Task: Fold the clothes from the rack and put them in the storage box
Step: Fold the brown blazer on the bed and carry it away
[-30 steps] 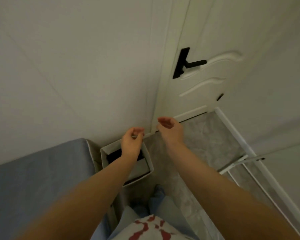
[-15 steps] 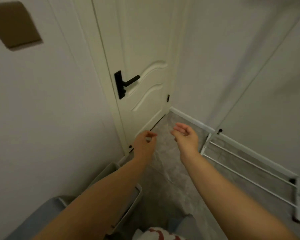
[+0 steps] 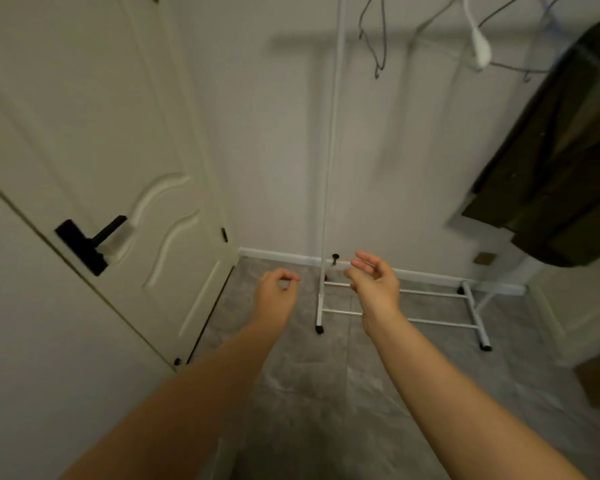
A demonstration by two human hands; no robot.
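View has swung right since a moment ago: storage box gone from sight, white rack [image 3: 328, 168] now ahead with dark garment [image 3: 561, 161] hanging. Left hand [image 3: 274, 294] loosely curled, right hand [image 3: 374, 284] relaxed, both empty.

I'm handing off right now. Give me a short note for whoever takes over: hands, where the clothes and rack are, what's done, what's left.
Left hand: empty, fingers loosely curled, held out over the floor.
Right hand: empty, fingers relaxed, in front of the rack's base.
White rack: straight ahead against the wall; several bare hangers on its top.
Dark garment: hanging at the rack's right end.
Storage box: not in view now.
Done: cannot tell from this view.
Left: take the dark garment down, fold it, put it in the box.
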